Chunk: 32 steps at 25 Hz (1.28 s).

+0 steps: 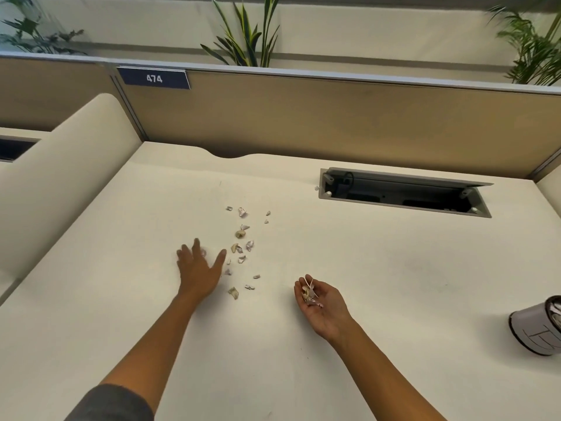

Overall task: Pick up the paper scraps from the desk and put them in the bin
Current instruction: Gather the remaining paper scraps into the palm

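Desk (pixel 379 268): pale cubicle top, partition behind.
Scraps (pixel 241 244): loose trail, long axis running away from the person, just right of the left hand.
Left hand (pixel 198 267): palm down, fingers spread apart, gripping nothing, nearer the trail.
Right hand (pixel 321 302): palm up, fingers loosely curled, cradling gathered bits, not clamped.
Bin (pixel 537 328): far right, well beyond the right hand.
Next, likely: left sweeps rightward.
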Tool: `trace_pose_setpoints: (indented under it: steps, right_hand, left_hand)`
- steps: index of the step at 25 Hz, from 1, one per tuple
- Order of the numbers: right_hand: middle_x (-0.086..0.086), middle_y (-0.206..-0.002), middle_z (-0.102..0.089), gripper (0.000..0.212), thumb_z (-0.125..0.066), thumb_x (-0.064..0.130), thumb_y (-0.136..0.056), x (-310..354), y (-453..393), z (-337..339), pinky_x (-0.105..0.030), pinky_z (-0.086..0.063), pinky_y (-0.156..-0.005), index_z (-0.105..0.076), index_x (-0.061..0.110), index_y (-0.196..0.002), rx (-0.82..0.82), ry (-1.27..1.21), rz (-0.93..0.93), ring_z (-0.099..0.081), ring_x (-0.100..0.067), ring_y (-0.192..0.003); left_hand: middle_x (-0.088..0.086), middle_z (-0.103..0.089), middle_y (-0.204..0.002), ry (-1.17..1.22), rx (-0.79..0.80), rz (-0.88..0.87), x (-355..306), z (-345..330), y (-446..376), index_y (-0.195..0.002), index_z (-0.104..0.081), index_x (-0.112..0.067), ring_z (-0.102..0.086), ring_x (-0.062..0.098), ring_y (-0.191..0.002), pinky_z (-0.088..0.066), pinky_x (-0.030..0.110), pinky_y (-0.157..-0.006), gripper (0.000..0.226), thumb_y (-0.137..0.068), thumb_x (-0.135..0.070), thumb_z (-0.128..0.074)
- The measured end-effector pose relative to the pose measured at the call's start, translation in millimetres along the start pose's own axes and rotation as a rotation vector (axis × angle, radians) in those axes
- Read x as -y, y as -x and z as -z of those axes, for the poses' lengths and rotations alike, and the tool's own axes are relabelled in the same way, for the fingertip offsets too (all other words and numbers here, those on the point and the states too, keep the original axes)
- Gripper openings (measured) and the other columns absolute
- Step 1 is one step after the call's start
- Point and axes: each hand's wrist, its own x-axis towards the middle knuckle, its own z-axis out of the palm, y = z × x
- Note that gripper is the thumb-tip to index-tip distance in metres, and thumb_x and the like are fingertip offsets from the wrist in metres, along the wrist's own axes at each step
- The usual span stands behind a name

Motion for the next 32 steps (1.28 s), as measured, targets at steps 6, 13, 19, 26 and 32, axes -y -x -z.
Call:
trace_pose_setpoints:
  steps: [6, 13, 19, 26, 32]
  right_hand:
    - [-0.016, -0.085, -0.064, 0.017, -0.048, 0.002, -0.098, 1, 0, 5, -0.038, -0.061, -0.066, -0.063, -0.004, -0.092, -0.026, 0.046, 0.001, -0.063, -0.027, -0.083]
    - [-0.015, -0.082, -0.064, 0.017, -0.048, 0.002, -0.098, 1, -1, 11, -0.035, -0.061, -0.065, -0.063, -0.004, -0.092, -0.027, 0.050, 0.006, -0.062, -0.026, -0.081]
    - [-0.016, -0.082, -0.062, 0.017, -0.048, 0.003, -0.098, -12, 5, 19, -0.036, -0.060, -0.066, -0.060, -0.001, -0.086, -0.021, 0.070, -0.026, -0.061, -0.027, -0.080]
    - [-0.016, -0.080, -0.062, 0.026, -0.048, 0.011, -0.102, -18, 7, 24, -0.035, -0.060, -0.067, -0.057, 0.001, -0.080, -0.035, 0.040, -0.007, -0.062, -0.027, -0.080]
    - [-0.015, -0.095, -0.064, 0.019, -0.047, 0.014, -0.101, -20, 14, 23, -0.035, -0.049, -0.093, -0.060, 0.003, -0.093, 0.022, 0.008, 0.014, -0.063, -0.028, -0.086]
  left_hand:
    - [0.012, -0.020, -0.160, -0.271, 0.021, -0.242, 8, -30, 31, -0.151, -0.028, -0.016, -0.012, 0.029, -0.149, -0.010, 0.044, -0.121, 0.101, -0.077, -0.086, -0.030]
    - [0.005, -0.054, -0.095, -0.554, -0.207, -0.408, -8, -43, 73, -0.103, -0.058, -0.013, -0.055, 0.026, -0.076, -0.046, 0.032, -0.051, 0.056, -0.087, -0.060, -0.031]
    - [0.004, -0.051, -0.055, -0.610, -0.179, -0.557, -20, -54, 84, -0.069, -0.065, -0.011, -0.041, 0.018, -0.028, -0.030, 0.019, -0.029, 0.016, -0.069, -0.014, -0.081]
    - [0.010, -0.068, -0.091, 0.053, 0.089, -0.254, -53, -58, 101, -0.096, -0.063, -0.010, -0.065, 0.028, -0.080, -0.048, 0.036, -0.073, 0.036, -0.104, -0.030, -0.034]
    - [-0.008, -0.045, -0.058, 0.819, 0.024, -0.168, -116, -76, 149, -0.067, -0.044, -0.016, -0.042, 0.009, -0.055, -0.039, 0.024, -0.055, 0.040, -0.100, -0.038, -0.040]
